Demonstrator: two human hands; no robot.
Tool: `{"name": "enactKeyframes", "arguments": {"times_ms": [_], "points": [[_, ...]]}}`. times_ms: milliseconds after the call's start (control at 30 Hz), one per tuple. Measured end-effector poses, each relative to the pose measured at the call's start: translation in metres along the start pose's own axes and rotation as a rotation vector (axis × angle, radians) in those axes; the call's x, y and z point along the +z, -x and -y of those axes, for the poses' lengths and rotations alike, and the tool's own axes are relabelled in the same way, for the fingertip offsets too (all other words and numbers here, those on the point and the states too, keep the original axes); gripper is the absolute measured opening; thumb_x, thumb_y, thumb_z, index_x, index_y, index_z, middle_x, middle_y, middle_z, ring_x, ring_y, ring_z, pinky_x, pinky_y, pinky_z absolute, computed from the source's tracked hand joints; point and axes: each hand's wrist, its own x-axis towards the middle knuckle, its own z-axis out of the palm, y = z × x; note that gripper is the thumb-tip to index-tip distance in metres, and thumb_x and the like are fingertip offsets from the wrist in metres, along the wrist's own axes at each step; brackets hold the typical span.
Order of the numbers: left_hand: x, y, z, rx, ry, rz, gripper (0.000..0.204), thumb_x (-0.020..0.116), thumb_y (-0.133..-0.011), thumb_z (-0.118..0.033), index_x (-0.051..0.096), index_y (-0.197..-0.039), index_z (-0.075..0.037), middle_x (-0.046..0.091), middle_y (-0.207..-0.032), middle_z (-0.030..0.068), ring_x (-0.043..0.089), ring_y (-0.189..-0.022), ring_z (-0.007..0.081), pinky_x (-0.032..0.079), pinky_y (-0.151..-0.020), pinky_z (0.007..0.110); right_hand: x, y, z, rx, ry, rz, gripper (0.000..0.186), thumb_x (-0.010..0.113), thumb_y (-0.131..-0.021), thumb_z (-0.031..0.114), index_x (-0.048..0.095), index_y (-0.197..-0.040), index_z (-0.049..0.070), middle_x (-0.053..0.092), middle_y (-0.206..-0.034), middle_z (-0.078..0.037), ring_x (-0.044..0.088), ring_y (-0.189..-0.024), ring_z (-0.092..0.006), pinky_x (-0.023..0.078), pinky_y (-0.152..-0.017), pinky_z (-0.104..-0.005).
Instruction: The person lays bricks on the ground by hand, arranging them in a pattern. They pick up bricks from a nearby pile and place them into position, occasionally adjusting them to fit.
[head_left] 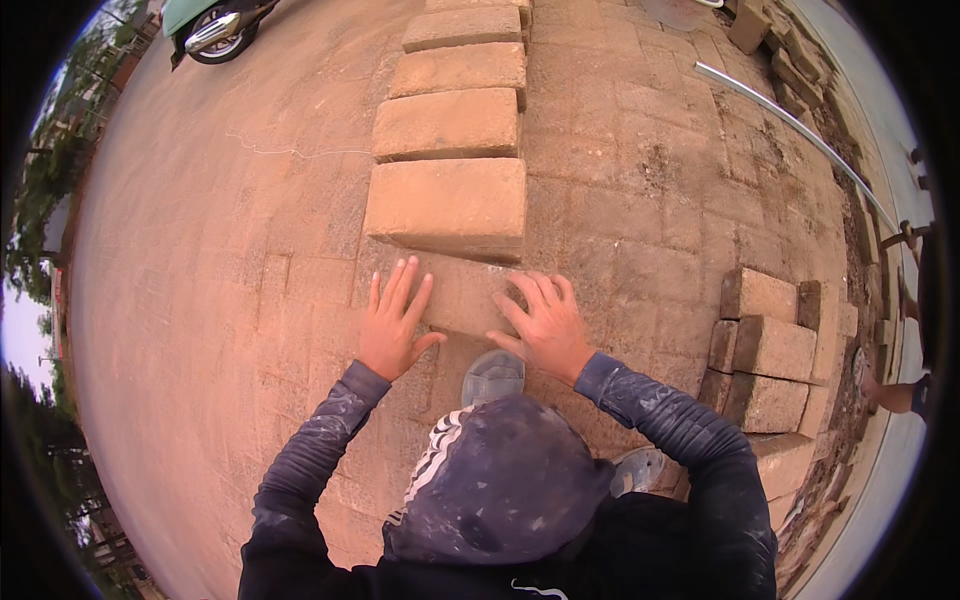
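A grey-tan paver block [460,293] lies slightly askew below a row of similar blocks, the nearest [445,205] just beyond it. My left hand [398,325] rests with fingers spread on its left end. My right hand [540,325] touches the right end, fingers apart and bent, thumb by the lower edge. Under that block's near edge, a grey sandalled foot [490,380] shows, partly hidden by dusty dark clothing [500,480].
Stacked blocks [770,350] stand at the right, near another person's leg [890,395]. A long metal bar [780,117] crosses the upper-right paving, below a bucket [682,10]. A green scooter [205,25] stands upper left.
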Motion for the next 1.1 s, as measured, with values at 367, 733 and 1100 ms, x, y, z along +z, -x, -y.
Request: {"name": "enactKeyframes", "arguments": {"times_ms": [367,733,1100], "points": [[0.056,-0.001,-0.028,0.050,0.060,-0.193,0.088,0.074,-0.080,-0.048,0.039,-0.147,-0.003,0.039,-0.153,0.0220,0.036,-0.142,0.0408,0.025,-0.116,0.057,-0.074,0.073,-0.134,0.134,0.106,0.319,0.041,0.066,-0.089,0.041,0.065,-0.114,0.008,0.060,-0.115,-0.012,0.056,-0.109,-0.0267,0.044,-0.093,-0.0442],[0.069,-0.025,-0.084,-0.055,-0.032,-0.195,0.082,0.074,-0.079,-0.056,0.051,-0.139,-0.005,0.047,-0.147,0.0175,0.046,-0.133,0.0370,0.032,-0.110,0.053,-0.251,0.265,-0.192,0.620,0.494,0.657,0.124,0.087,-0.055,0.060,0.028,-0.152,0.011,0.037,-0.143,-0.022,0.038,-0.135,-0.0370,0.031,-0.112,-0.0559],[0.026,-0.105,-0.152,0.424,0.303,-0.265,0.064,0.080,-0.082,-0.017,0.049,-0.136,-0.005,0.046,-0.144,0.0213,0.043,-0.132,0.0415,0.038,-0.107,0.050,-0.262,0.250,-0.223,0.557,0.346,0.635,0.116,0.085,-0.054,0.050,0.035,-0.144,-0.002,0.051,-0.124,-0.022,0.052,-0.117,-0.0378,0.041,-0.103,-0.0467]]}}
